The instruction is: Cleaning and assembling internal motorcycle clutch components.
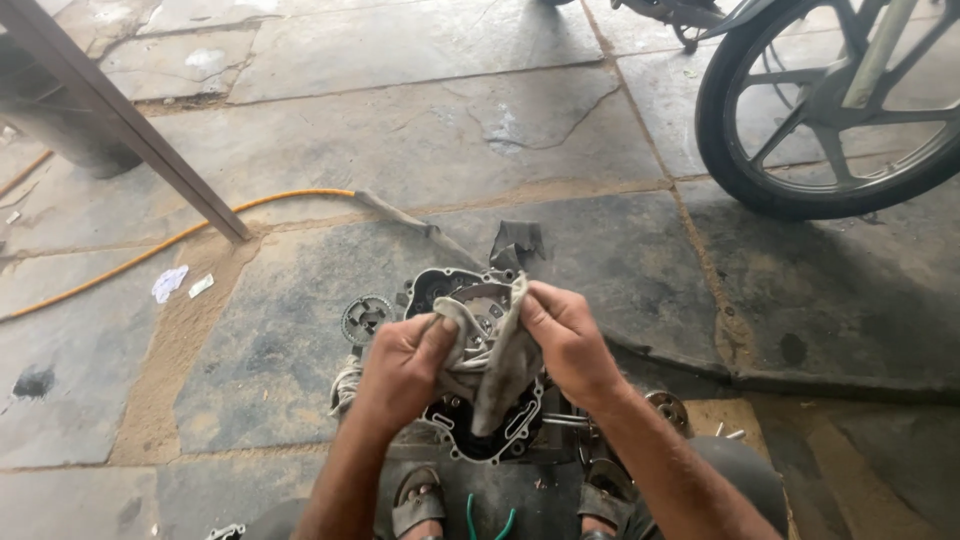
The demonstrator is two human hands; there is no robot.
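Far left of the frame: an orange hose [150, 247] snaking across the stone floor [420, 140], scraps of paper [170, 283] beside it, a metal post [130, 125] slanting down from the upper left corner. Left of centre: a small toothed gear [366, 319] lying on the floor, just beside an open engine case [485, 425]. Centre: left hand [398, 372] closed around one end of a dirty grey rag [488, 352], thumb pressed on top; right hand [568, 340] pinching the other end, fingers curled shut. Rag stretched between both, hanging directly above the case. Best handled by keeping the cloth taut, turning a cleaner fold outward, wiping one finger at a time, holding grit away from the open case below. Bottom centre: sandalled feet [420, 500] either side of the case. Upper right: a motorcycle wheel [835, 105], well apart.
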